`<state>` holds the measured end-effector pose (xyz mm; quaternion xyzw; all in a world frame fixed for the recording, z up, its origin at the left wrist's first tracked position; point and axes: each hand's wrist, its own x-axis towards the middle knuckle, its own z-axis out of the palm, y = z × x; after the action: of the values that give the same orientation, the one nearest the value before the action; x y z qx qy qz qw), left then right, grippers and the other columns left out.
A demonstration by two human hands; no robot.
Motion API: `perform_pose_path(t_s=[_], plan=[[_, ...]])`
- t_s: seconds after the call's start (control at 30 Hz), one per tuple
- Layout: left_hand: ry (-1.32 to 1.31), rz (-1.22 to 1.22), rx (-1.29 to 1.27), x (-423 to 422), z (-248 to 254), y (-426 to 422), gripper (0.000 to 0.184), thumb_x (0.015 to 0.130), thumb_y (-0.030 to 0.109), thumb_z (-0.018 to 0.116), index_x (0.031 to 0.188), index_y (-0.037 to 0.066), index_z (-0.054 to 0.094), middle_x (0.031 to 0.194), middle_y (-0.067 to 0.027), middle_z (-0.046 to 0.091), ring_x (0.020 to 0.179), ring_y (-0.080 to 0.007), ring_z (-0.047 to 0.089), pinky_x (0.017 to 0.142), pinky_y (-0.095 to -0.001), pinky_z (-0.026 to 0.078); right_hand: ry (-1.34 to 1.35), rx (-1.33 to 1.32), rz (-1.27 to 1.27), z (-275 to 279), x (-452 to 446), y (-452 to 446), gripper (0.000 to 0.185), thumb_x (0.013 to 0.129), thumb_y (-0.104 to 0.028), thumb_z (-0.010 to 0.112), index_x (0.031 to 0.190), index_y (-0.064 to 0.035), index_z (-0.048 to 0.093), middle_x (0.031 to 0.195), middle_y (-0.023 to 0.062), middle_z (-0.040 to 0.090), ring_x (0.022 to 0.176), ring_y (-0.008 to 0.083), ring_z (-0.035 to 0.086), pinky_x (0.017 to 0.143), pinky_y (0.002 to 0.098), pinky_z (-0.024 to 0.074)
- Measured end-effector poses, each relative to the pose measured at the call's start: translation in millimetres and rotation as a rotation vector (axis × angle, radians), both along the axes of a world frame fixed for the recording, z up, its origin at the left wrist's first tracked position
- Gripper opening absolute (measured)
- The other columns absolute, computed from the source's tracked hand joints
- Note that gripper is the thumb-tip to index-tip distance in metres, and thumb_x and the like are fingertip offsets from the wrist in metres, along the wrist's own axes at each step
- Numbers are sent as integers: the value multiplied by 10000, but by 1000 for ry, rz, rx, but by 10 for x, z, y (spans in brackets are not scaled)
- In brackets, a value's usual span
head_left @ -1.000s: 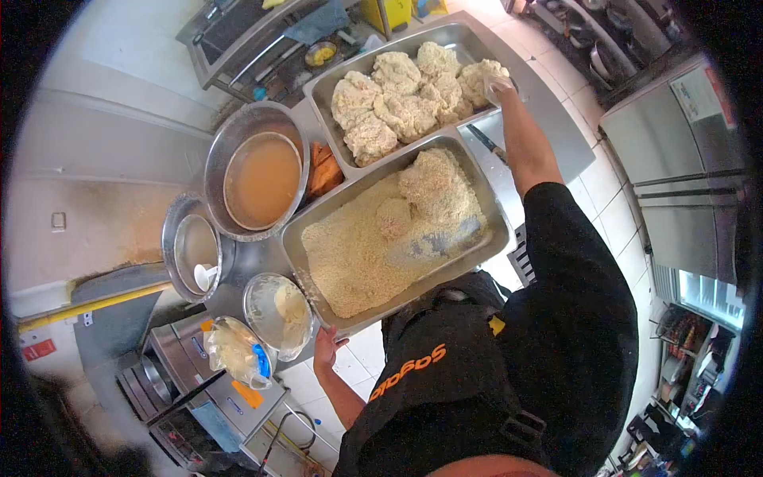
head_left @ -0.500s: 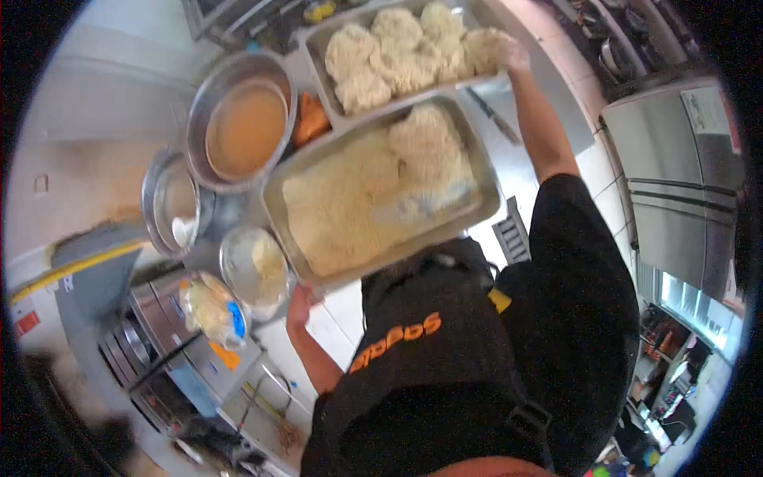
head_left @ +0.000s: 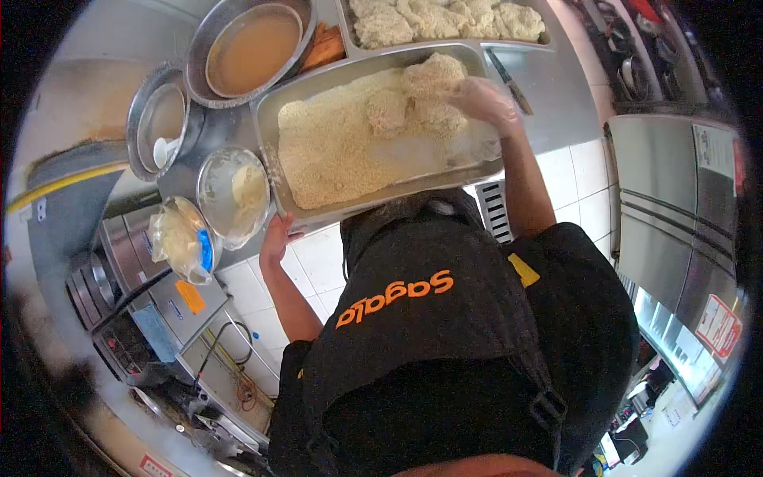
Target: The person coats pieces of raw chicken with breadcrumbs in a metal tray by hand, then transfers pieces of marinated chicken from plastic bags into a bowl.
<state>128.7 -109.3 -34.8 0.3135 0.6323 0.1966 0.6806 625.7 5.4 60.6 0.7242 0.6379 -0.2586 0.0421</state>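
Note:
My right hand [head_left: 486, 103], in a clear glove, reaches into the crumb tray [head_left: 373, 205] from the right. Its fingers are extended and touch the edge of a crumb-coated piece [head_left: 433, 75]. More coated pieces lie beside and below it, one of them rounder [head_left: 387, 111]. Loose crumbs [head_left: 326, 159] cover the left part of this tray. My left hand [head_left: 278, 237] is bare and at the tray's lower left corner, with its fingers apart and the fingertips close to the rim.
Behind is a second metal tray [head_left: 548, 40] of pale coated pieces. A knife [head_left: 509, 82] lies to the right. On the left are a bowl of brownish liquid [head_left: 254, 52], a smaller bowl with a white scoop [head_left: 163, 151], a plastic-lined bowl [head_left: 230, 199] and a plastic bag [head_left: 181, 238].
My right hand has left the piece in the back tray and come down to the coated pieces in the crumb tray. The view has shifted, moving the trays upward. My left hand remains at the tray corner.

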Motion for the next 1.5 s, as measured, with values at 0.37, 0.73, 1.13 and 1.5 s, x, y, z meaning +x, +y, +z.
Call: perform_pose_path(t_s=[0.37,0.73,1.13,1.5], plan=[[-101,32,87,57,121,-26,343,895,268,489,1191,107,425,1070,-50,576,876,-216,596,731,-353,498,467,-80,-328,-941,147,-218,645,746,-605,533,1056,-45,611,1029,154,613,961,258,573,844,361,424],[-126,44,9,53,109,11,345,883,297,512,1155,96,443,1041,-63,590,853,-220,602,724,-356,491,495,-50,-101,-715,-193,-521,629,761,-551,540,1109,-28,576,1122,174,571,1030,237,544,883,319,401],[-122,7,23,41,70,30,405,890,283,495,1236,108,375,1115,-59,530,971,-225,549,787,-417,482,516,-57,-44,-1060,-583,-590,681,669,-508,669,1103,5,556,946,176,629,878,235,587,778,343,448],[-87,26,15,77,93,14,317,906,233,459,1188,92,433,1057,-87,585,827,-218,608,759,-361,498,223,272,356,-951,-1327,614,479,782,-408,573,1046,-8,585,1025,192,601,874,303,593,780,370,468]])
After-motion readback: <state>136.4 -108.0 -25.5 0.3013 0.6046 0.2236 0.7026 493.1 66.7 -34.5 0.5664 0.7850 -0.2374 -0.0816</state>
